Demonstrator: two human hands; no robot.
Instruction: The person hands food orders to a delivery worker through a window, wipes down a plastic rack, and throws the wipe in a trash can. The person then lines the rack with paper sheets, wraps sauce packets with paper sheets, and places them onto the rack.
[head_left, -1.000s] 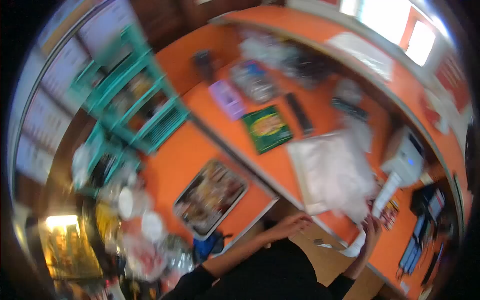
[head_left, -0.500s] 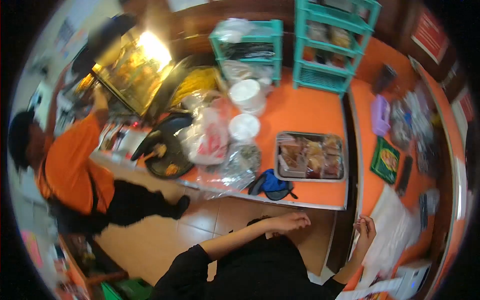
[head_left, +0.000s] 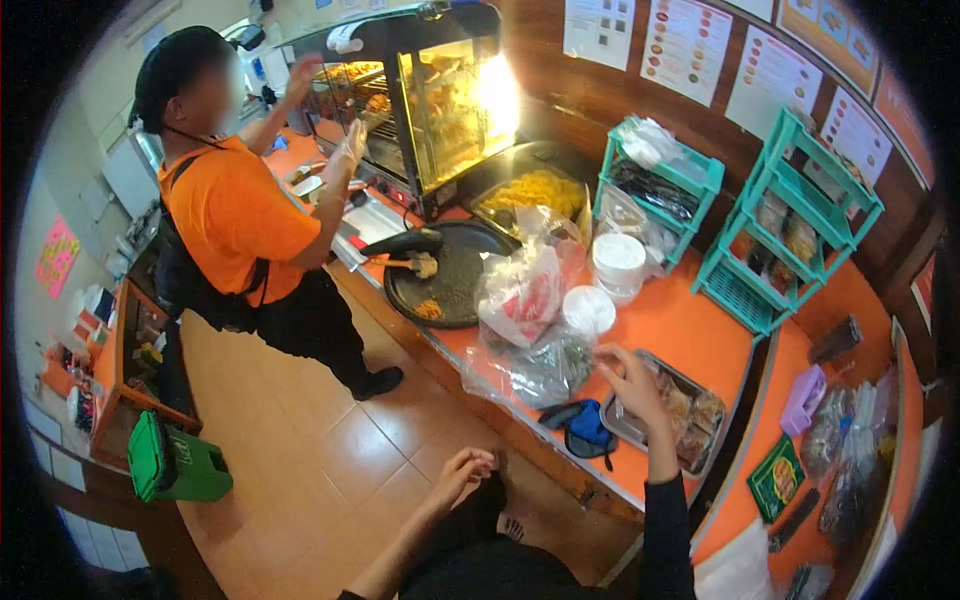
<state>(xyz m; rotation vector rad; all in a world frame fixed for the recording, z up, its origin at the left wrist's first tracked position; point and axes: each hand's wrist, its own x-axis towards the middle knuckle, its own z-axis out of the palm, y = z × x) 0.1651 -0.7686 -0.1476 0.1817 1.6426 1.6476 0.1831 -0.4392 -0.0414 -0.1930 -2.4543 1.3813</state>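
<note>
My right hand [head_left: 635,388] is open, with its fingers apart. It hangs over the left edge of a metal tray [head_left: 716,462] that holds several plastic-wrapped food packs [head_left: 705,410]. Left of its fingertips lies a crumpled clear plastic bag [head_left: 535,368]; I see nothing in the hand. Over the floor, short of the counter edge, my left hand [head_left: 463,478] is loosely curled, and nothing shows in it. A blue and black cloth item [head_left: 588,428] rests on the counter between my hands and the tray.
A person in an orange shirt [head_left: 238,215] stands left by a lit food warmer [head_left: 440,110]. A round black pan [head_left: 455,270], white tubs [head_left: 617,262] and green racks [head_left: 765,255] stand on the counter [head_left: 690,320]. A green bin [head_left: 180,465] is on the floor.
My view has turned left, bringing the bin and more of the warmer into sight. My right hand has risen over the tray's edge. The other person now stands more upright, with hands raised.
</note>
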